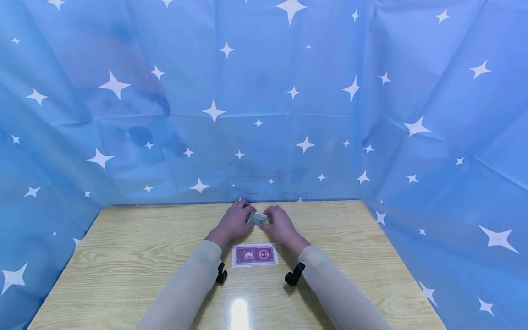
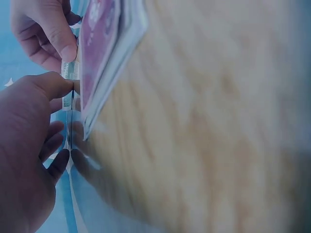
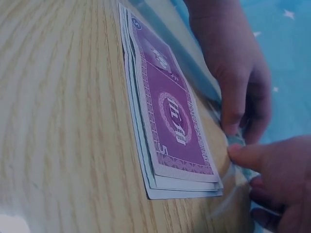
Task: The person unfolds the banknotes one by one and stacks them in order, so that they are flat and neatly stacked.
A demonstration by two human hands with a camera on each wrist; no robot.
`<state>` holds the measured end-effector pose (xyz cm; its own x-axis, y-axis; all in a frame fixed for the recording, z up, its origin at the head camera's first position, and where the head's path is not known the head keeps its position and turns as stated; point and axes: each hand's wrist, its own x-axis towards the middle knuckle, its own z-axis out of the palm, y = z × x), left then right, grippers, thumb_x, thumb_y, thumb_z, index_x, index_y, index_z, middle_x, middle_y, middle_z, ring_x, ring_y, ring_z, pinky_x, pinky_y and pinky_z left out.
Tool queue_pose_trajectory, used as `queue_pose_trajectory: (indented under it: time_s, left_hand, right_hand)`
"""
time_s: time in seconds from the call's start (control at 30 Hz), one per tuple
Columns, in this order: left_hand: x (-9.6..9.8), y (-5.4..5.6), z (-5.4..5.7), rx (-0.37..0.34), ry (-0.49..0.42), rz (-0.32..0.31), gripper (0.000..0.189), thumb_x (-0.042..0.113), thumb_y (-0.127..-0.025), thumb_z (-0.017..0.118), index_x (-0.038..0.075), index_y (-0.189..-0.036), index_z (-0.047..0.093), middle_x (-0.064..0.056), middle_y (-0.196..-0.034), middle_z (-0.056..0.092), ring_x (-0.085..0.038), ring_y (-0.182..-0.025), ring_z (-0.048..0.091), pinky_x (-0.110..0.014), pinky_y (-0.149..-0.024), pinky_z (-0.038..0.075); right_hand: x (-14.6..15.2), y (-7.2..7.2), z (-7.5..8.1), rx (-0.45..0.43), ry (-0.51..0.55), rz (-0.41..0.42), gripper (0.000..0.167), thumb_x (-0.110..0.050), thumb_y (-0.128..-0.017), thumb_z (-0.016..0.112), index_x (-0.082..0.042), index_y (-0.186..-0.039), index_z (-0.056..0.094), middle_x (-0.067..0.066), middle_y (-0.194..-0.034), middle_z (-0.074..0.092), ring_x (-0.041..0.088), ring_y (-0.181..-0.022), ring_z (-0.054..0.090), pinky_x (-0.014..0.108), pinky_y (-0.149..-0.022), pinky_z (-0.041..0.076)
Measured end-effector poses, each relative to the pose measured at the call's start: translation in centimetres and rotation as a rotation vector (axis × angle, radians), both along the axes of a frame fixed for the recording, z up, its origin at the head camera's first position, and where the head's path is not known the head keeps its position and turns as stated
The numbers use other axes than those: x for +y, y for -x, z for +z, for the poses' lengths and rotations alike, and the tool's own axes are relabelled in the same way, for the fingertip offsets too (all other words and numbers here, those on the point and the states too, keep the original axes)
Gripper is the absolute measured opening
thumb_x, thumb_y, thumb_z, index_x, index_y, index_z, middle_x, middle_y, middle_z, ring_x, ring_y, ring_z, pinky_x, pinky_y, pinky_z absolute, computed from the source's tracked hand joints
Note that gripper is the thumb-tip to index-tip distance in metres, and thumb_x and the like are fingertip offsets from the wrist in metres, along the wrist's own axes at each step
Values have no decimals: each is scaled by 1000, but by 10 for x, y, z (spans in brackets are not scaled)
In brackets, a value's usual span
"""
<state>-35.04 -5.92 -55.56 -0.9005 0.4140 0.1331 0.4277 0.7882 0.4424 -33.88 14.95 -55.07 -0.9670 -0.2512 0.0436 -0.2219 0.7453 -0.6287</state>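
Note:
Near the table's far edge, both hands hold a small greenish banknote (image 1: 258, 219). My left hand (image 1: 236, 221) pinches its left end with thumb and fingers, and my right hand (image 1: 282, 227) grips the right end. Fingers cover both ends, so its full size cannot be told. In the left wrist view a narrow strip of the greenish note (image 2: 67, 102) shows between the hands. Closer to me lies a stack of banknotes (image 1: 255, 255), a purple one marked 5 on top. Paler edges of lower notes stick out beneath the purple note (image 3: 172, 109) in the right wrist view.
The wood-grain table (image 1: 136, 261) ends at a blue curtain (image 1: 264, 160) with white stars, which hangs behind and on both sides. Black straps with small mounts sit on both wrists, over light sleeves (image 1: 183, 288). Light glares on the near tabletop.

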Motion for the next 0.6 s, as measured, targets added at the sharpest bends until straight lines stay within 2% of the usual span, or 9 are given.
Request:
queue_pose_trajectory:
  time_s: [0.1, 0.23, 0.37, 0.47, 0.6]
  left_hand:
    - [0, 3, -2, 23, 6, -2, 45, 28, -101, 80, 14, -143, 70, -7, -147, 62, -36, -150, 47, -53, -127, 37]
    - [-1, 5, -3, 39, 0, -2, 45, 25, -98, 83, 15, -140, 70, -5, -146, 64, -38, -153, 46, -53, -130, 32]
    - [1, 6, -3, 34, -38, -9, 41, 20, -97, 85, 15, -135, 71, -4, -140, 69, -33, -144, 56, -51, -132, 27]
    - [2, 5, -3, 3, -93, 0, 37, 16, -97, 84, 14, -132, 72, -3, -131, 71, -27, -129, 63, -47, -129, 35]
    - [2, 1, -2, -83, -214, 40, 28, 11, -100, 80, 14, -127, 74, 0, -120, 69, -21, -116, 65, -44, -111, 54]
  right_hand:
    - [0, 0, -1, -3, 48, -4, 32, -11, -96, 88, -6, -121, 69, 6, -101, 61, 20, -87, 57, 39, -75, 51]
    - [-1, -1, -1, -7, 126, -33, 23, -2, -97, 83, -8, -114, 69, 4, -100, 67, 19, -89, 63, 38, -78, 56]
    - [0, -3, -1, -3, 209, -79, 17, 5, -99, 76, -7, -110, 71, 7, -100, 70, 20, -90, 66, 39, -82, 60]
    - [2, -4, -2, 10, 254, -107, 14, 5, -100, 74, -7, -108, 73, 8, -99, 71, 20, -90, 65, 38, -82, 59]
    - [4, -5, -2, 19, 294, -120, 12, 2, -102, 73, -9, -106, 74, 5, -99, 70, 19, -89, 65, 34, -78, 58]
